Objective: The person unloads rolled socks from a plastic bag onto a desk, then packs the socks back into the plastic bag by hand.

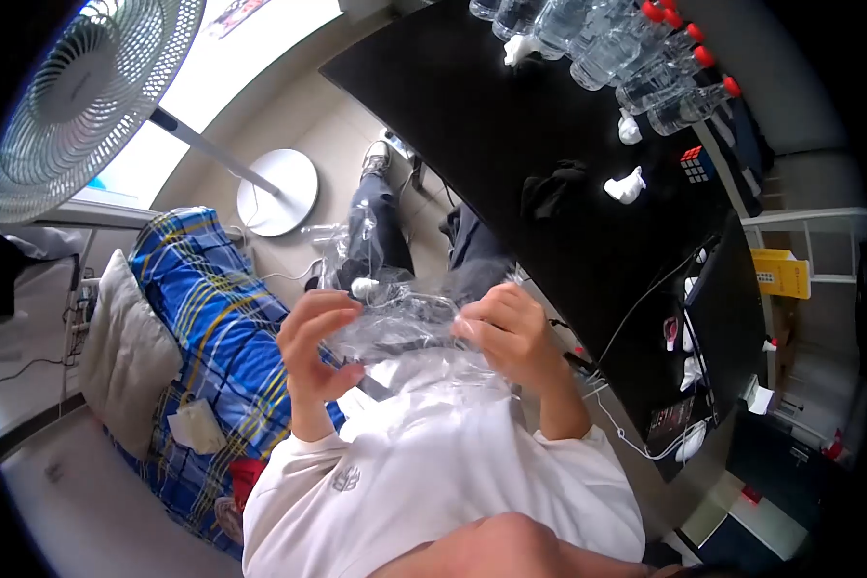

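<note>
A crumpled sheet or bag of clear plastic (pixel 409 328) spreads over my lap, in front of my white shirt. My right hand (pixel 506 332) is closed in a pinch on its right side. At the left side of the plastic is my left hand (pixel 318 352), its thumb and fingers apart in a curve; whether its fingertips touch the plastic I cannot tell. A small white lump (pixel 364 287) shows at the far edge of the plastic, and some clear plastic continues beyond it over my leg.
A black table (pixel 472 106) on the right bears water bottles (pixel 689 106) with red caps, white crumpled tissues (pixel 625 186), a puzzle cube (pixel 696 165) and cables. On the left are a bed with a blue plaid cover (pixel 212 318) and a standing fan (pixel 277 193).
</note>
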{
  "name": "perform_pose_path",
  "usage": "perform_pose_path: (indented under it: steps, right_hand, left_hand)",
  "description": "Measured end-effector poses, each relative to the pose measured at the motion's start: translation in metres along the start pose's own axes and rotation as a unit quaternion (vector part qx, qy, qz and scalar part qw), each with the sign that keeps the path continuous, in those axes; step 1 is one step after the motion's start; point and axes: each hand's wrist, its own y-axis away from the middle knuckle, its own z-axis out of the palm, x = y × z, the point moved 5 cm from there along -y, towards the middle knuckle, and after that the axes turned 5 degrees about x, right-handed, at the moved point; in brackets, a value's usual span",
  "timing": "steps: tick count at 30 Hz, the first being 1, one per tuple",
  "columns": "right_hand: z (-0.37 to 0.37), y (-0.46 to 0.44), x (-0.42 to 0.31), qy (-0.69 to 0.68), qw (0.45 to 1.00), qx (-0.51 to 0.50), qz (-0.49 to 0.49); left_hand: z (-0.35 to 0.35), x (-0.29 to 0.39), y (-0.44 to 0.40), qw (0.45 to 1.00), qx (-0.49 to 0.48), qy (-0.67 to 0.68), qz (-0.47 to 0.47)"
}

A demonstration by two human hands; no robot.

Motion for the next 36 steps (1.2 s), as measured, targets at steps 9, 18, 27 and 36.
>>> perform_pose_path:
  steps: [9, 18, 27, 36]
  right_hand:
    - [-0.025, -0.008, 0.005, 0.034, 0.992, -0.118, 0.028]
    - [-0.061, -0.013, 0.085, 0.411, 0.887, 0.004, 0.209]
    - [-0.053, 0.012, 0.092, 0.217, 0.932, 0.031, 0.289]
    - [-0.068, 0.042, 0.03, -0.074, 0.961, 0.208, 0.168]
  left_hand:
    - [0.008, -0.008, 0.008, 0.993, 0.06, -0.066, -0.081]
    - [-0.009, -0.033, 0.024, 0.963, 0.207, -0.025, -0.168]
    - [-0.018, -0.033, 0.031, 0.957, 0.224, -0.029, -0.182]
    - [-0.001, -0.032, 0.027, 0.955, 0.221, 0.051, -0.189]
